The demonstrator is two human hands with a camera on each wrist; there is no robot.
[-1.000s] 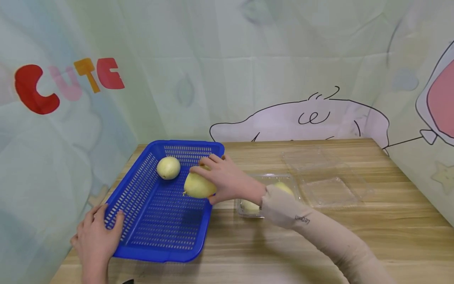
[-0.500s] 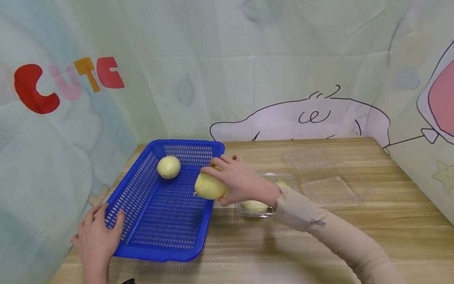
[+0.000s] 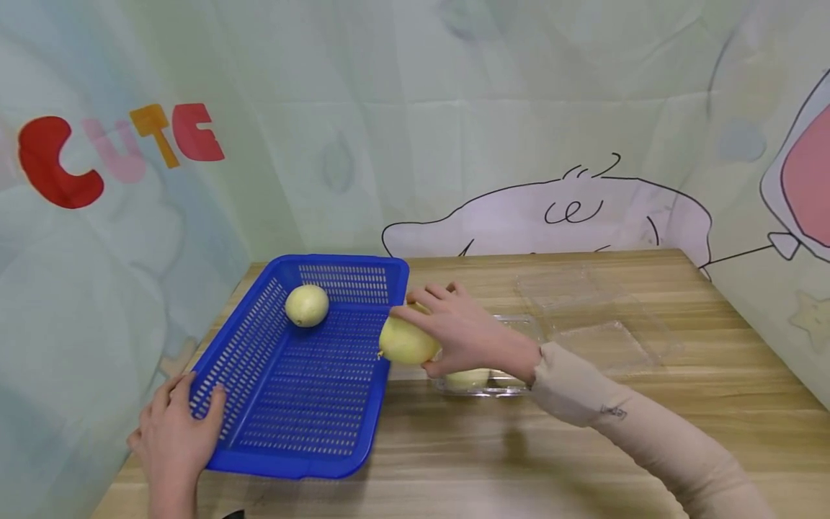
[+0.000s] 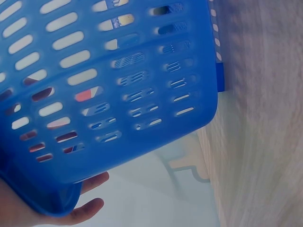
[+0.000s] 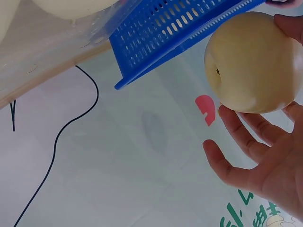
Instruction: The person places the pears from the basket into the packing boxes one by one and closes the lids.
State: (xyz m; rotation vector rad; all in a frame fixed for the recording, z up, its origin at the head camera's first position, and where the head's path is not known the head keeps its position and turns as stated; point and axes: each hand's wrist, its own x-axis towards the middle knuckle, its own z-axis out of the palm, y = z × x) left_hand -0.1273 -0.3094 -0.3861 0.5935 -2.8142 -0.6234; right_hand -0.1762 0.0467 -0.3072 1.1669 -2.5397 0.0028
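My right hand (image 3: 470,331) holds a pale yellow melon (image 3: 405,342) above the table, just past the right rim of a blue plastic basket (image 3: 285,465). In the right wrist view, the thumb and fingers spread around the melon (image 5: 255,61). My left hand (image 3: 176,436) grips the basket's left rim near the front corner, thumb inside. Its fingertips (image 4: 90,210) come out beyond the rim in the left wrist view. Another melon (image 3: 308,305) lies at the back left of the basket. Behind my right hand, partly hidden, a clear plastic box (image 3: 528,326) contains a melon (image 3: 467,378).
More clear plastic boxes (image 3: 603,346) stand at the back right of the wooden table (image 3: 441,461). A printed curtain (image 3: 467,130) hangs along the back and sides. A small dark object (image 3: 235,514) shows at the front edge of the view.
My right hand has carried the melon rightward, from over the basket to beyond its right rim, toward the clear box. My left hand and the basket have stayed put.
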